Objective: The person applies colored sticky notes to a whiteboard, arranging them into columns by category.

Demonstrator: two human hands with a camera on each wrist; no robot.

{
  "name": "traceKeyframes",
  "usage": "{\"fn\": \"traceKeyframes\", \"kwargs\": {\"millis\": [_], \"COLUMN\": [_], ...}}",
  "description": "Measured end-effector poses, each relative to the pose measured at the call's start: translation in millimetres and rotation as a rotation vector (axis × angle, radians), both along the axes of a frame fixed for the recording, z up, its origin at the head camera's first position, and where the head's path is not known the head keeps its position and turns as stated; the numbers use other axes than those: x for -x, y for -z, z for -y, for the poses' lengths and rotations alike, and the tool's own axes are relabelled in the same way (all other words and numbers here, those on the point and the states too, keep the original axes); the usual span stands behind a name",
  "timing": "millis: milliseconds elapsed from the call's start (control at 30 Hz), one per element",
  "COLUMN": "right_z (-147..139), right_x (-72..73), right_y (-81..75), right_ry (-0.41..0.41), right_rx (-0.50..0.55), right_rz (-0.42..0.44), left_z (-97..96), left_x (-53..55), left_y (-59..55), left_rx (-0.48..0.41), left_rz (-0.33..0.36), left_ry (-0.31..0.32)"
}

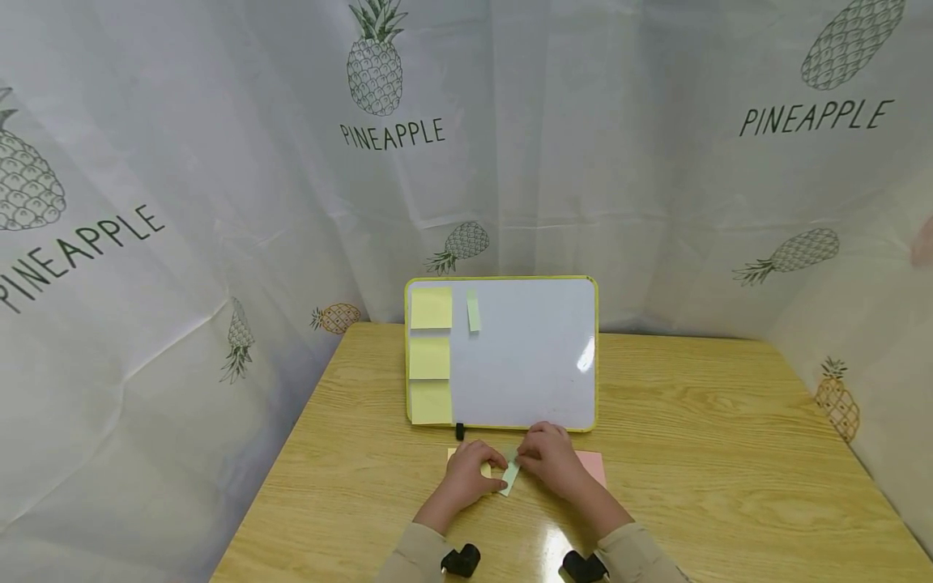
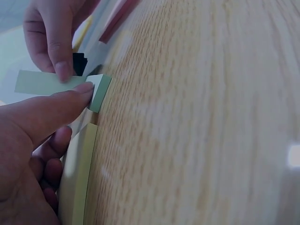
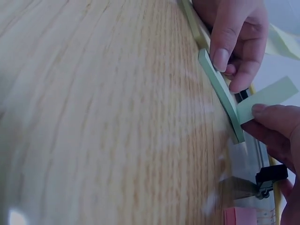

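Moderately bright and diffusely lit in the head view, with soft fold shading on the curtain (image 1: pixel 568 162). Marked by glare at the right of the whiteboard (image 1: pixel 525 356) and on the near part of the table (image 1: pixel 692 437). Cooler-toned in both wrist views, slightly soft, with clipped reflections.

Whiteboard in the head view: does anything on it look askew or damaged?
The green strip on the whiteboard tilts slightly, lower end further right, while the yellow notes form a fairly straight column. No damage shows.
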State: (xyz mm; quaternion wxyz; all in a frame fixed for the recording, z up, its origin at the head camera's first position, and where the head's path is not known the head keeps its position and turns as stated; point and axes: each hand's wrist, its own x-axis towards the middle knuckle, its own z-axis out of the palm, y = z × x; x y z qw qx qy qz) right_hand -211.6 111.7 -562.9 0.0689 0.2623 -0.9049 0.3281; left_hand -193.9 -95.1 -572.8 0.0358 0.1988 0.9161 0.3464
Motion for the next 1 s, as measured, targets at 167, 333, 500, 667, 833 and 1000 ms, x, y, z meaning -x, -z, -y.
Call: {"fn": "traceKeyframes", "kwargs": {"millis": [167, 333, 500, 667, 833, 1000], "right_z": [3, 8, 13, 16, 14, 11], "right_x": [1.0, 2.9, 5.7, 10.5, 14.3, 16.8], "right_y": [-2.2, -7.1, -13.6, -20.7, -28.0, -34.4], "right_ry": [0.057, 0.097, 0.13, 0.177, 0.202, 0.213], "right_rx": [-0.001, -0.032, -0.057, 0.003, 0.063, 0.091], "right_rz": [0.065, 0.074, 0.094, 0.114, 0.196, 0.238], "left_z": [-1.2, -2.5, -3.0, -2.6, -3.2, -4.6], "left_x": [0.5, 0.6, 0.3, 0.4, 1.4, 0.9], "left_y": [-0.9, -2.6, -2.2, -0.4, 1.1, 0.1], "left_rx": [0.025, 0.039, 0.045, 0.04, 0.056, 0.064], "left_rz": [0.002, 0.014, 0.019, 0.01, 0.002, 0.004], "left_ry": [-0.009, -0.015, -0.02, -0.018, -0.025, -0.038]}}
